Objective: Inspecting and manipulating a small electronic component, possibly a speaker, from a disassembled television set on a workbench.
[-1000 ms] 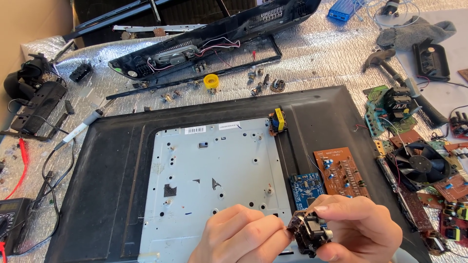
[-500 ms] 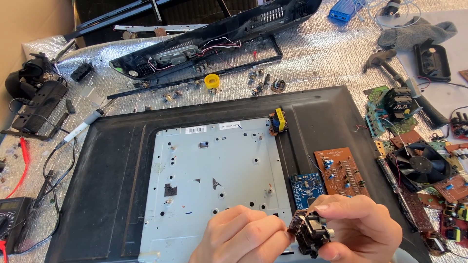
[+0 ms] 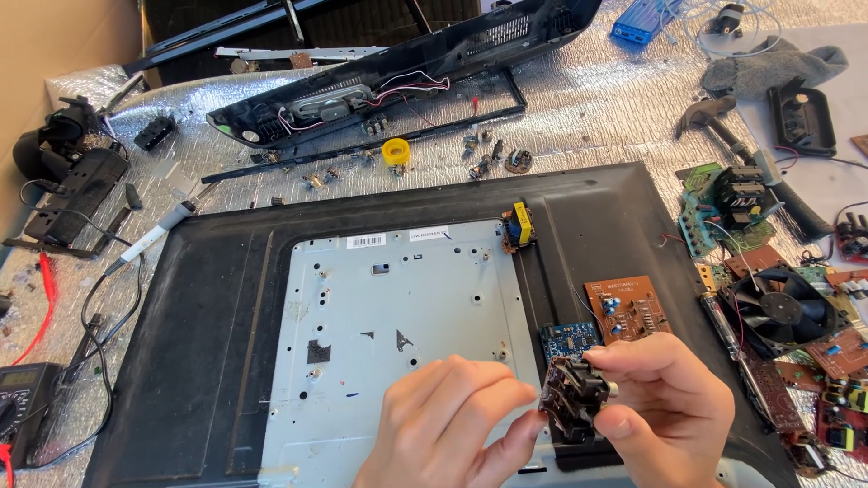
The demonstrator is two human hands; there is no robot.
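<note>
Head view: a small black connector block (image 3: 573, 405) is held above the lower right part of a large dark monitor back (image 3: 181, 343), which lies flat on the foil-covered counter (image 3: 588, 108). The right hand (image 3: 665, 398) is closed on the block from its right side, thumb below and fingers over the top. The left hand (image 3: 452, 425) is pinched against the block's left face, fingertips touching it. Just behind the grip a small blue circuit board (image 3: 570, 341) is seen, and beyond that a brown circuit board (image 3: 628, 307). To the left of the grip the grey metal plate (image 3: 389, 334) of the monitor is spread. Well to the right a black fan (image 3: 782, 307) rests among loose boards. The step in hand is judged to be the handling or prising of the block between both hands; a steady hold by the right hand and a fine fingertip pull by the left would be called for next.
</note>
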